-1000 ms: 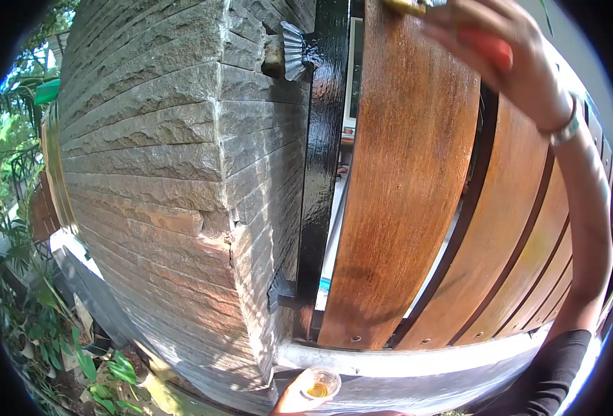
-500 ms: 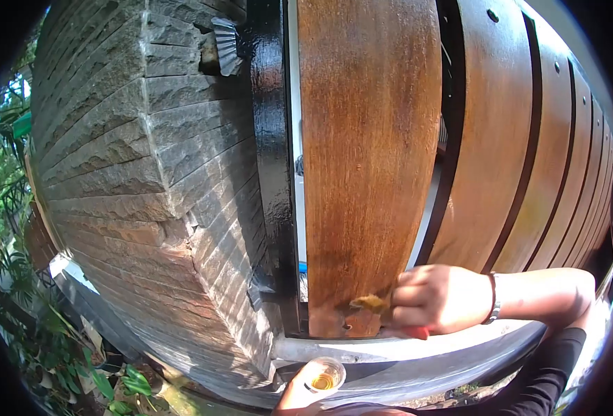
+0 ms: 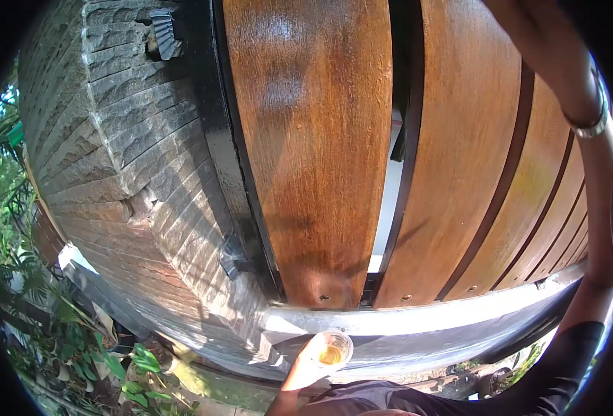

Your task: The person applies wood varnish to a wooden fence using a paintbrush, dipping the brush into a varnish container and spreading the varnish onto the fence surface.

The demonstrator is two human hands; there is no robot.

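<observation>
My left hand [image 3: 305, 369], low in the view, is wrapped round a clear plastic cup [image 3: 342, 341] with some amber liquid in the bottom. My right hand [image 3: 556, 66] is raised at the upper right, in front of the wooden slats. Its fingers run out of the top of the view, so whatever they hold is hidden. A metal band watch [image 3: 592, 130] is on that wrist. The nearest wide brown slat [image 3: 313, 159] looks glossy and streaked, with a small hole near its bottom end.
A stone-clad pillar [image 3: 147, 111] stands left, beside a black metal post [image 3: 230, 159]. More brown slats [image 3: 459, 159] run off to the right above a pale ledge [image 3: 417, 319]. Green plants [image 3: 143, 360] grow at the lower left.
My right hand has gone from the bottom of the near slat, where it held a brush, up to the upper right. The view has shifted right. The cup stays in my left hand.
</observation>
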